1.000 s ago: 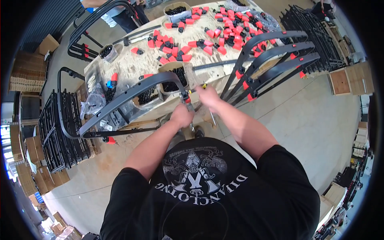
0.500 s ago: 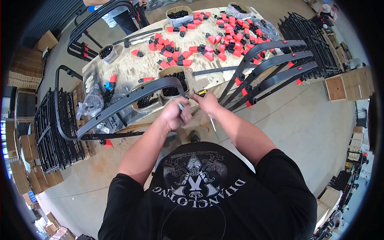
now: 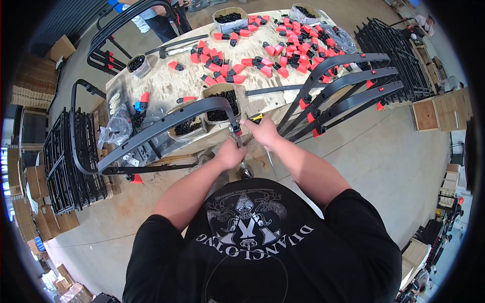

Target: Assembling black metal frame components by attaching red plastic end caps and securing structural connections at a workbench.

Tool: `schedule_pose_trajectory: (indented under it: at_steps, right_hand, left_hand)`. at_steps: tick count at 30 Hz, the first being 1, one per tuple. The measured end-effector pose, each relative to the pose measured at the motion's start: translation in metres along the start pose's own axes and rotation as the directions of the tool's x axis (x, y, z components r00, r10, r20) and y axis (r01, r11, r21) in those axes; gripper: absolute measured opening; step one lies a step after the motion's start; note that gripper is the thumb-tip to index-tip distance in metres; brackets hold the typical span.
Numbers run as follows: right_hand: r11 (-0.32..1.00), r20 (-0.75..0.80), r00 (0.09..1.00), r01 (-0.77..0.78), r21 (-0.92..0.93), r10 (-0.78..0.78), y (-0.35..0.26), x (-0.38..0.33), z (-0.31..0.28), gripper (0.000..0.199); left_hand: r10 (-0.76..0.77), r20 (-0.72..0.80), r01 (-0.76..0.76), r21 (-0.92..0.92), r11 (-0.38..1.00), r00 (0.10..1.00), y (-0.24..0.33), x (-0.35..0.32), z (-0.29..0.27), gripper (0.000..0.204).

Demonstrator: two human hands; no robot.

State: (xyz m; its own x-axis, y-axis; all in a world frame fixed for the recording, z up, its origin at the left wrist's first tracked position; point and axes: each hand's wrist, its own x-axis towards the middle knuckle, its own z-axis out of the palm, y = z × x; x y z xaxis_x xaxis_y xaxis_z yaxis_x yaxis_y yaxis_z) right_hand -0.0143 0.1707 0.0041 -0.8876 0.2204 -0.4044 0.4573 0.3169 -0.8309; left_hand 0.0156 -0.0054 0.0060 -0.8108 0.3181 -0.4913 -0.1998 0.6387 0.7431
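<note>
A dark grey curved tube frame [image 3: 166,122] arches over the near left corner of the workbench, its end with a small red piece in front of me. Just below that end, my left hand [image 3: 231,154] is closed round a silver hand tool [image 3: 243,164] that looks like a wrench; its upper tip meets the frame end. My right hand [image 3: 262,133] grips a screwdriver [image 3: 270,159] with a yellow and black handle, its shaft pointing down. The right thumb is beside the frame end; whether it touches is unclear.
The plywood workbench [image 3: 166,83] bears many red and black plastic pieces [image 3: 298,48] and boxes of small black parts [image 3: 221,102]. Three curved frames [image 3: 348,76] lean at its right edge. Stacked black frames [image 3: 65,161] stand at left. Another person [image 3: 161,25] is beyond the bench.
My left hand has moved down and slightly right from beside the frame end, and its tool now stands upright against that end. My right hand has hardly moved.
</note>
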Motion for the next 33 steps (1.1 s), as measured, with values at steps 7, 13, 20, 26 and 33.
schedule_pose_trajectory:
  at_steps: [7,13,20,26,33]
  right_hand:
    - [0.999,0.045,0.999,0.021,-0.047,-0.019,0.009,0.012,0.002,0.077]
    - [0.995,-0.045,0.999,-0.006,-0.097,0.002,0.013,0.01,0.009,0.054]
    - [0.985,0.124,0.981,-0.141,-0.095,0.152,-0.002,0.01,-0.003,0.08]
    - [0.997,0.018,0.998,0.052,-0.049,-0.052,0.012,0.007,0.004,0.079]
    - [0.995,0.046,0.996,0.084,-0.047,-0.082,0.014,0.005,0.004,0.077]
  left_hand:
    - [0.025,0.539,0.487,-0.778,0.397,0.842,0.002,0.019,-0.05,0.035]
    - [0.022,-0.181,0.017,0.209,0.978,0.983,-0.013,0.002,0.03,0.038]
    - [0.041,0.598,0.574,-0.784,0.234,0.8,0.016,0.02,-0.04,0.021]
    - [-0.059,-0.281,0.124,0.221,0.967,0.958,0.0,0.005,0.031,0.036]
    - [-0.275,0.308,0.394,-0.447,0.803,0.911,0.026,0.005,-0.027,0.02]
